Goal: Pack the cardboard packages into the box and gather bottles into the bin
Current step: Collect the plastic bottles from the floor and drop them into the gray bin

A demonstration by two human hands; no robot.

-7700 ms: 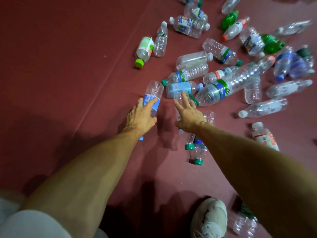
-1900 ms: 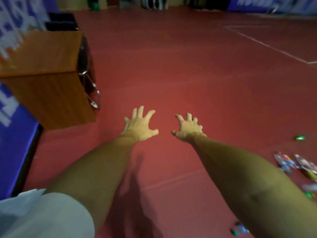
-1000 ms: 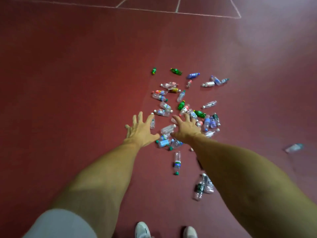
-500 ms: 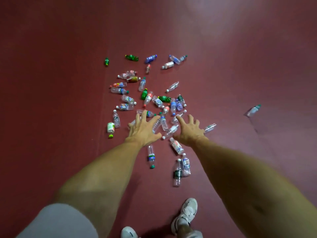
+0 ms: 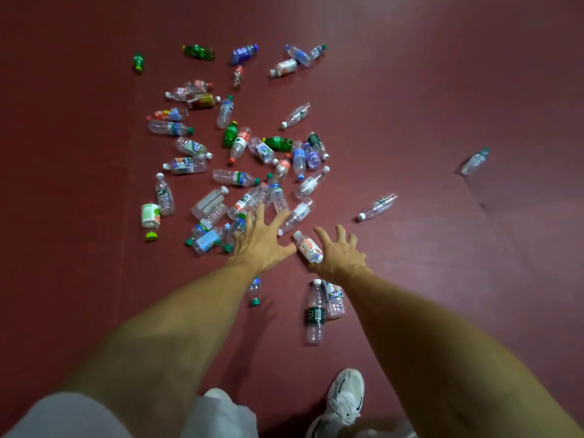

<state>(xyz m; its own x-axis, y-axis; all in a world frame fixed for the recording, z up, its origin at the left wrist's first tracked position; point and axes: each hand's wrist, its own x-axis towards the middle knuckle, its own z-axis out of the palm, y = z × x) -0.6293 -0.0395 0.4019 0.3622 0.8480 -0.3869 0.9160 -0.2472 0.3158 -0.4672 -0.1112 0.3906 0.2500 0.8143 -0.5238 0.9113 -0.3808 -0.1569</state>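
Observation:
Several empty plastic bottles lie scattered on a dark red floor (image 5: 410, 90). My left hand (image 5: 260, 243) is stretched out with fingers spread, holding nothing, over the near edge of the pile. My right hand (image 5: 339, 252) is also spread and empty, just right of a bottle with a pink label (image 5: 308, 248). Two bottles, one with a dark green label (image 5: 314, 312), lie side by side below my right wrist. A small bottle with a green cap (image 5: 254, 290) shows under my left forearm. No bin or box is in view.
Stray bottles lie apart at the right: one clear (image 5: 377, 206), one farther off (image 5: 474, 161). A white-labelled bottle with a lime cap (image 5: 150, 216) sits at the pile's left. My white shoe (image 5: 343, 403) stands on the floor at the bottom.
The bottle pile has come closer and larger in view as I walked back to it. Both hands stay spread and empty, now over the pile's near edge.

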